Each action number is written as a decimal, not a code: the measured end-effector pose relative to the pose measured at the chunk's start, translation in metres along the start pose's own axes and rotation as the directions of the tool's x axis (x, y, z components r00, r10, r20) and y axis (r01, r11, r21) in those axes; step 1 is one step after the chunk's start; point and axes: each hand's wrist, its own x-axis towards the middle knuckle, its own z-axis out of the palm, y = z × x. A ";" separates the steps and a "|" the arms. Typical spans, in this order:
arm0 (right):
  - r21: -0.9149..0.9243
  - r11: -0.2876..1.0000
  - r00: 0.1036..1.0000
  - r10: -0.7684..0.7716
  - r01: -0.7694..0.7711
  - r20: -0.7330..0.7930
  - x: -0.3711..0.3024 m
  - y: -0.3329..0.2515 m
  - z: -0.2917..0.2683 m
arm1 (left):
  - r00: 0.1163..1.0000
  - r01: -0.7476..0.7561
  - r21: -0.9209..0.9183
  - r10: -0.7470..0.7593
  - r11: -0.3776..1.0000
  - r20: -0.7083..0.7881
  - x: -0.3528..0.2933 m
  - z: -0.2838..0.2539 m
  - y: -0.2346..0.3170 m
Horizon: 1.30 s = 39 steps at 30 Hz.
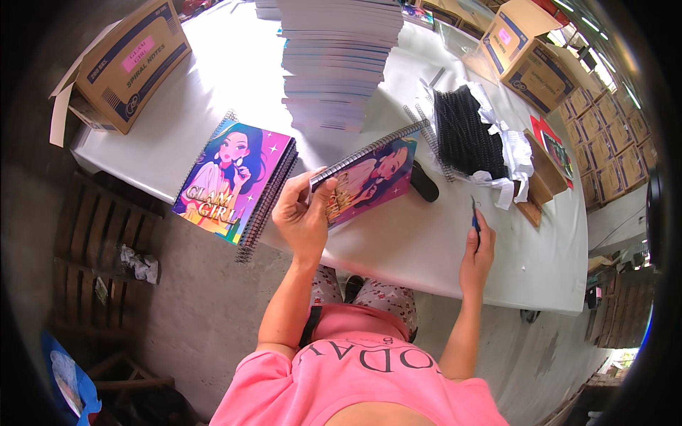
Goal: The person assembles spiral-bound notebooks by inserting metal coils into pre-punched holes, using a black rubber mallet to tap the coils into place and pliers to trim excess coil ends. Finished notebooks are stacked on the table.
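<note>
Left hand [304, 219]: thumb and fingers clamped on the near coil end of one spiral-bound notebook [376, 176], glossy purple illustrated cover, dark coil, held tilted above the front edge of the white-covered table [405, 255]. Right hand [480, 252]: fingers closed round slim blue-handled pliers [475, 223]. Notebook pile [231, 177]: near front-left edge. Paper stack [337, 67]: tall, toward far edge. Black spiral coils [469, 131]: heaped on crumpled white wrapping [520, 160], toward right edge.

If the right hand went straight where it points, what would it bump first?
The right hand would probably bump the pile of black coils in white wrapping, though depth is unclear.
</note>
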 end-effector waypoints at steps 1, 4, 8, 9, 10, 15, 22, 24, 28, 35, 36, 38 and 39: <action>0.121 0.990 0.997 -0.075 0.070 0.029 0.000 -0.035 -0.004 | 0.999 -0.040 0.010 0.040 0.999 0.003 -0.001 0.001 0.001; 0.126 0.920 0.918 -0.383 0.370 0.101 -0.006 -0.115 -0.008 | 0.992 -0.127 0.023 0.127 0.992 0.011 -0.001 0.006 0.006; 0.042 0.830 0.821 -0.557 0.556 0.128 -0.005 -0.152 0.004 | 0.969 -0.246 0.099 0.245 0.964 0.022 -0.009 0.007 0.006; 0.046 0.820 0.809 -0.571 0.571 0.138 -0.004 -0.155 0.007 | 0.963 -0.268 0.114 0.266 0.957 0.036 -0.009 0.008 0.010; 0.031 0.825 0.813 -0.562 0.564 0.150 -0.004 -0.159 0.006 | 0.957 -0.290 0.129 0.286 0.948 0.050 -0.009 0.009 0.015; -0.054 0.800 0.788 -0.573 0.598 0.225 -0.002 -0.161 0.004 | 0.927 -0.372 0.178 0.356 0.911 0.117 -0.011 0.010 0.019; 0.162 0.883 0.759 -0.463 0.441 0.458 0.003 -0.154 -0.011 | 0.829 -0.559 0.188 0.538 0.808 0.155 -0.012 0.012 0.011; 0.441 0.863 0.624 -0.207 -0.246 0.753 0.007 -0.148 -0.015 | 0.806 -0.592 0.202 0.573 0.780 0.147 -0.016 0.012 0.005; 0.497 0.659 0.501 -0.205 -0.565 0.841 -0.006 -0.132 -0.009 | 0.792 -0.610 0.198 0.586 0.767 0.169 -0.018 0.013 0.005; -0.321 0.885 0.879 -0.175 0.338 0.443 -0.024 -0.049 -0.003 | 0.994 0.037 -0.143 -0.052 0.989 -0.098 -0.009 -0.002 0.020; -0.416 0.851 0.896 -0.130 0.321 0.425 -0.028 -0.025 -0.001 | 0.992 0.030 -0.127 -0.044 0.991 -0.114 -0.006 -0.001 0.032; -0.591 0.756 0.924 -0.051 0.283 0.378 -0.030 0.006 0.007 | 0.994 0.082 -0.171 -0.092 0.982 -0.053 -0.007 -0.011 0.040; -0.543 0.793 0.943 -0.116 0.278 0.313 -0.025 0.002 0.010 | 0.993 0.110 -0.195 -0.117 0.975 -0.022 -0.006 -0.014 0.043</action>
